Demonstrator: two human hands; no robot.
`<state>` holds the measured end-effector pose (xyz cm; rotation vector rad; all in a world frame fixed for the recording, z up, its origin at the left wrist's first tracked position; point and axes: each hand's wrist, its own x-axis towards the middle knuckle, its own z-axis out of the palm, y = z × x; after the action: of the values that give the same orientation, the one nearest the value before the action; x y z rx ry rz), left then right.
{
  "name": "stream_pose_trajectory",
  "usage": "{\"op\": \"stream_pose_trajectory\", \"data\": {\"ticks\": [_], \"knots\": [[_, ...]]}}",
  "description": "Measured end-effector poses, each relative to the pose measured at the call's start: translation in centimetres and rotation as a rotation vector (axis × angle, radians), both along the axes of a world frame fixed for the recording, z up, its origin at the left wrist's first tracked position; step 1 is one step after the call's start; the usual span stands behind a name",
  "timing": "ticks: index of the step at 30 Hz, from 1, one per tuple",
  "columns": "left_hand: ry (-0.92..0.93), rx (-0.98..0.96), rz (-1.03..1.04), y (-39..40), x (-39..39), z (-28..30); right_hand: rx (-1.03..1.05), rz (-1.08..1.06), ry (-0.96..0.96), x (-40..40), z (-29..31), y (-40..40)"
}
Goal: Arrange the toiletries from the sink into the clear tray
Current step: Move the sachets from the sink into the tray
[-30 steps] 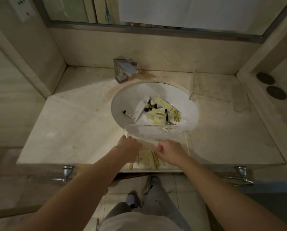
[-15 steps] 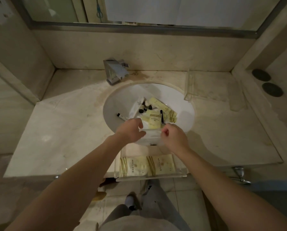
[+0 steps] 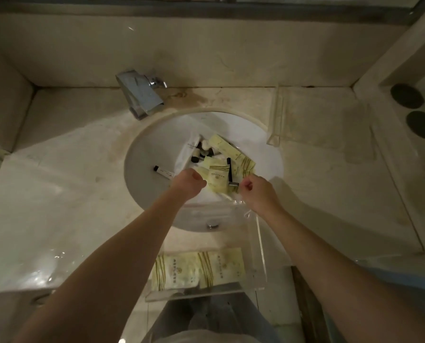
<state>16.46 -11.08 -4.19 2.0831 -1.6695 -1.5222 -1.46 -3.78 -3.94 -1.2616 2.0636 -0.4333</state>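
Yellow sachets lie heaped in the sink, light, slick and floppy; I'd pinch one by an edge. My left hand and right hand hover curled, seemingly empty. Tray sits nearer me.

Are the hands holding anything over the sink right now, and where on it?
Cannot be told for sure. Left hand and right hand are curled above the pale yellow sachets in the white sink; no clear grip shows.

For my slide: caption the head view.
Both hands reach into the sink over toiletries.
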Motion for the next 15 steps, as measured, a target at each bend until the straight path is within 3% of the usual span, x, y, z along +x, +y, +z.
{"op": "stream_pose_trajectory", "data": {"ticks": [15], "knots": [[0.015, 0.22, 0.148, -4.6, -5.4, -5.6, 0.247, 0.133, -0.186, -1.5, -6.6, -7.3]]}}
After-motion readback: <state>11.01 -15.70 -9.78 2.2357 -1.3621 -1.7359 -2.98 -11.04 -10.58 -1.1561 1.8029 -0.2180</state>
